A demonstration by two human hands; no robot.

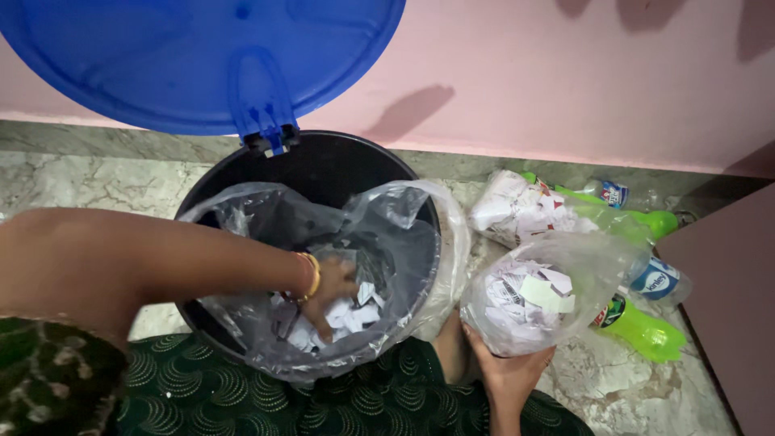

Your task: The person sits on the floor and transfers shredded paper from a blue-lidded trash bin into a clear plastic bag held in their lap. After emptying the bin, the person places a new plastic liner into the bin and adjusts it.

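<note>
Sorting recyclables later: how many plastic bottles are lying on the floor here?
3 show at least. One green bottle lies by the right hand's clear bag, one clear bottle just above it, another green bottle near the wall. A further one may be hidden behind the bags.

I am looking down into a black bin (323, 165) with its blue lid (202, 60) standing open against the pink wall (565, 73). My left hand (329, 292) is reaching into the clear liner bag (404, 218), fingers curled among torn white paper scraps (343, 315). My right hand (507, 373) is cupping from below a clear bag of crumpled paper (537, 295), just right of the bin. Behind it, another paper-filled bag (517, 210) and green plastic bottles (646, 333) are lying on the marble floor (97, 178).
</note>
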